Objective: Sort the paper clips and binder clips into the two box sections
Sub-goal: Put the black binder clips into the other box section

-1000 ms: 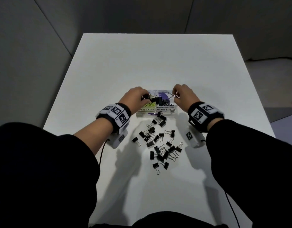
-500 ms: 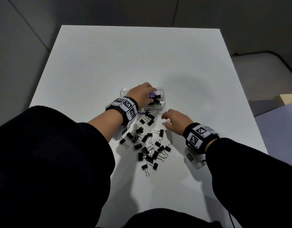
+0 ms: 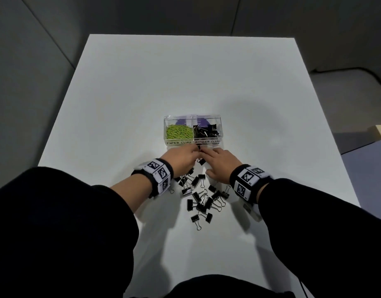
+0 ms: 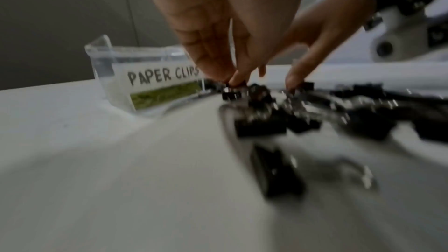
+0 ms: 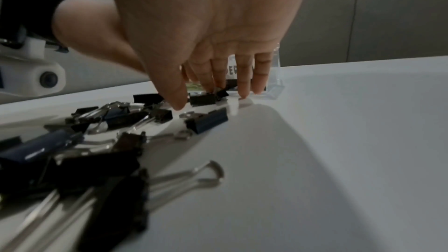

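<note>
Fingers, left hand [image 4: 218,26]: fingertips and thumb are drawn together in a pinch on one small binder clip [image 4: 231,94], just in front of the box [image 3: 192,142]; the view is blurred, so I cannot tell if the clip is already lifted.
Fingers, right hand [image 5: 206,32]: nearly straight, pointing down; thumb and first fingers touch a binder clip [image 5: 203,99] in front of the box, but the grip is not closed yet.
Change: half a second ago the left hand was over the box and the right hand was coming down to the pile; now both hands are low at the front of the box, side by side.
Meaning: I judge one delivery is finished and a new pickup is beginning, with both hands together.
Box: on the white table [image 3: 120,93]; the left section holds green paper clips [image 3: 178,132], the right section holds some black binder clips [image 3: 206,131].
Pile [image 3: 201,196]: many black binder clips lie loose in front of the box, toward the person.
Remaining: no paper clips visible outside the box; only binder clips seem left to sort.
</note>
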`<state>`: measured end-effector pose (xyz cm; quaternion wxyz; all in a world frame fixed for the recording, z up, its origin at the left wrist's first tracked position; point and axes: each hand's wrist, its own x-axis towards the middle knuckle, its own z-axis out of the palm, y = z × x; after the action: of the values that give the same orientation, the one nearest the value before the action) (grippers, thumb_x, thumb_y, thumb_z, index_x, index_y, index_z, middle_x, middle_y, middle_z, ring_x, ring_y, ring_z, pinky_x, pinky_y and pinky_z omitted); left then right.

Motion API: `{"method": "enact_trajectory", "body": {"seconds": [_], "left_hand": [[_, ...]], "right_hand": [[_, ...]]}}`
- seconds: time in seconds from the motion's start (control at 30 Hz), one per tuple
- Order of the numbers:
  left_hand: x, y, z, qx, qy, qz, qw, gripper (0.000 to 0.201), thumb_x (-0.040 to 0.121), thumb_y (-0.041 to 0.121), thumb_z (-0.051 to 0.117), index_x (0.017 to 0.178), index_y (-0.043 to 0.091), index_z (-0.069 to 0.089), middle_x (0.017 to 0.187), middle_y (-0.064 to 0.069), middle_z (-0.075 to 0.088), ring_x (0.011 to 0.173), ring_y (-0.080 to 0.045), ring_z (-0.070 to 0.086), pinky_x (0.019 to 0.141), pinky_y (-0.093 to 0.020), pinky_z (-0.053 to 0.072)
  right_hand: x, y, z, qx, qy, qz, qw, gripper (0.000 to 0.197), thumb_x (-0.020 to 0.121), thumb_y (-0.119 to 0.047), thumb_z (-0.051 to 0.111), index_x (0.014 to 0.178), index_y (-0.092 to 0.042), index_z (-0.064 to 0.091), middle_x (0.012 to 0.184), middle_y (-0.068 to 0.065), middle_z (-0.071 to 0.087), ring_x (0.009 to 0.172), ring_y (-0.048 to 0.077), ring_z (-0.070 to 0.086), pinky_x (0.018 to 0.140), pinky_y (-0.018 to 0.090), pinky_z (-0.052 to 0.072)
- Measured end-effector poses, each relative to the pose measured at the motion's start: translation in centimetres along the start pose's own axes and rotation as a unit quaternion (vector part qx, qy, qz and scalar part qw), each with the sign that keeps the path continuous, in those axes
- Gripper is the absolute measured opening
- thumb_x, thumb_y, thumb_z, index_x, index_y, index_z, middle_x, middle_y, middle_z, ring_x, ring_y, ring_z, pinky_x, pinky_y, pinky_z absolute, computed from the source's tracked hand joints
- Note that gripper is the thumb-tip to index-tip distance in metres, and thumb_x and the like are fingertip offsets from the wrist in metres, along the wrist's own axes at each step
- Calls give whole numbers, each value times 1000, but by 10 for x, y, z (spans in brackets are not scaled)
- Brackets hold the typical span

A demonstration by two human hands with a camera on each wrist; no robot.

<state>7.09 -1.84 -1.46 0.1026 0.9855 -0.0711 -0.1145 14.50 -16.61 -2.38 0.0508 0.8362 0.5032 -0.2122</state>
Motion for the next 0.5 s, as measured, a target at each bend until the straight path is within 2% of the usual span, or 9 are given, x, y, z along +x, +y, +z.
{"method": "enact_trajectory", "body": {"seconds": [0.07, 0.13, 0.27, 0.37, 0.43, 0.5], "left_hand": [[-4, -3, 12, 23, -39, -23, 999, 48, 95, 14, 40, 143, 16, 32, 150, -8, 31, 135, -24, 34, 106, -35, 40], [-5, -5, 14, 27, -54, -43, 997, 53, 96, 18, 37, 147, 18, 23, 155, -7, 21, 140, -23, 26, 111, -35, 33], [-8, -7, 11, 4, -41, -39, 998, 50, 96, 29, 35, 144, 20, 28, 151, -4, 30, 133, -21, 34, 105, -34, 39], [-13, -12, 8, 12, -78, -32, 996, 68, 91, 51, 41, 148, 21, 17, 146, -4, 34, 129, -21, 36, 101, -34, 39], [-19, -15, 6, 43, -119, -16, 992, 86, 82, 64, 47, 148, 21, 13, 147, -5, 28, 133, -22, 31, 106, -35, 33], [-26, -18, 6, 57, -146, -8, 988, 96, 75, 70, 52, 148, 23, 11, 150, -5, 22, 136, -23, 25, 109, -38, 31]], "right_hand": [[-3, 2, 3, -12, -3, 2, 1000, 59, 93, -31, 44, 146, -16, 22, 156, 2, 20, 132, 29, 35, 103, 39, 38], [-7, 5, 4, -10, 8, 4, 1000, 54, 94, -31, 43, 144, -16, 29, 153, 3, 27, 128, 30, 39, 99, 40, 40], [-15, 7, 3, -4, 12, 1, 1000, 49, 93, -33, 45, 138, -13, 37, 148, 5, 34, 125, 28, 42, 99, 38, 43], [-21, 3, 2, 14, 4, -19, 1000, 65, 89, -47, 49, 143, -17, 29, 149, 3, 34, 127, 26, 41, 101, 38, 41], [-26, 3, 1, -1, -33, -28, 999, 83, 82, -61, 50, 147, -21, 18, 154, 2, 25, 134, 26, 33, 107, 39, 33], [-32, 5, -1, -34, -74, -30, 996, 97, 75, -68, 54, 149, -23, 10, 156, 1, 15, 139, 26, 24, 111, 40, 27]]}}
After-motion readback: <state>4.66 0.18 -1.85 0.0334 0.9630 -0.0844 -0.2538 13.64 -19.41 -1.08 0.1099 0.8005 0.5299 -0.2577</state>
